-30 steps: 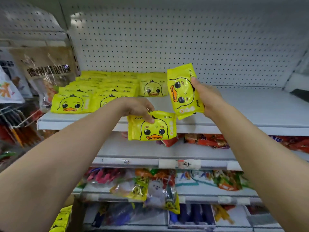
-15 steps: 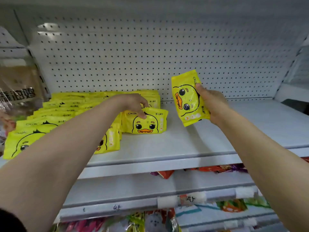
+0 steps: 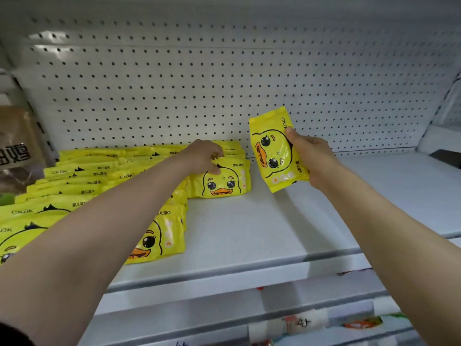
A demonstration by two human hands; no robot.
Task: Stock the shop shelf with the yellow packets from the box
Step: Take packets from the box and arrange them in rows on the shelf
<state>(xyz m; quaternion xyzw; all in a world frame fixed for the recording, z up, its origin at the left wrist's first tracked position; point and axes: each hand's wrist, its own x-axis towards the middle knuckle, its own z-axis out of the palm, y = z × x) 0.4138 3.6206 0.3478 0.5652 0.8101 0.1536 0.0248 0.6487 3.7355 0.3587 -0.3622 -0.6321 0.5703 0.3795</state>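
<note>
Gripping a glossy yellow plastic packet printed with a cartoon duck face (image 3: pixel 275 152), the right hand (image 3: pixel 313 161) holds it on end above the white metal shop shelf (image 3: pixel 287 221), with the thumb curled over the front and the fingers wrapped behind; the duck's orange beak points left and black lettering runs up the packet's right edge. The left hand (image 3: pixel 205 156) reaches to the back of the shelf, its fingers bent down onto the top edge of a second yellow duck packet (image 3: pixel 220 182), which lies face up with its beak toward the front; whether the fingers pinch it or only press on it cannot be told. This packet sits at the right end of the overlapping rows of yellow duck packets (image 3: pixel 82 186) that fill the shelf's left half, from the white perforated back panel (image 3: pixel 224 83) forward to the front lip. To the right of the rows the shelf surface is bare from the back panel to the front edge. A brown bag with dark characters (image 3: pixel 17 146) stands at the far left, and a white price strip (image 3: pixel 301 323) lines a lower shelf.
</note>
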